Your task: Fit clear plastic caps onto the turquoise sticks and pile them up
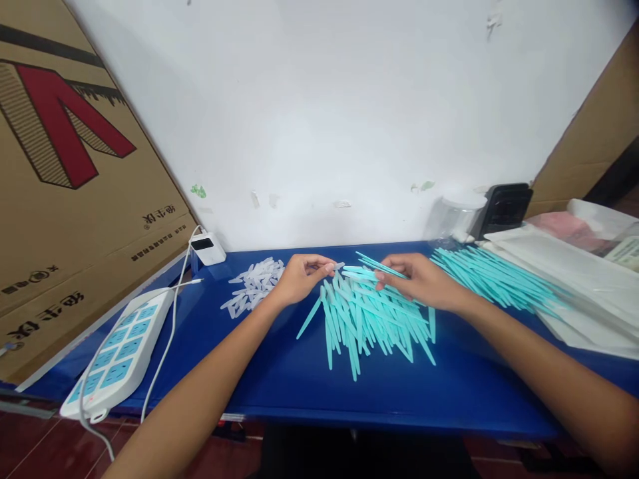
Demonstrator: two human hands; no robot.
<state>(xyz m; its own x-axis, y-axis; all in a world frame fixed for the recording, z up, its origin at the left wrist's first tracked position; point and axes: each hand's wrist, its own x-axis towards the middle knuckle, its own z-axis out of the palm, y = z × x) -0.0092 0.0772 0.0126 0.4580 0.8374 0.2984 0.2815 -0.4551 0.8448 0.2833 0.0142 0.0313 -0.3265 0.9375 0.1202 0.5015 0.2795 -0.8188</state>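
Observation:
My left hand [305,274] pinches a small translucent plastic cap [339,266] between thumb and fingertips. Several slim teal sticks [379,264] are gripped in my right hand [407,276], and one of them points left toward the cap. Whether that stick touches the cap is too small to tell. Below both hands spreads a loose pile of teal tapered sticks [367,313], lying crosswise over each other. Left of my left hand lies a heap of translucent caps [257,285]. Another bunch of teal sticks [492,276], lying more evenly, is to the right of my right hand.
A white power strip [124,346] with cables and a white device [208,249] are on the left of the blue table [279,372]. A clear jar [456,216], a black holder [505,207] and white plastic bags [589,286] stand right. A large cardboard box [100,219] rises at left.

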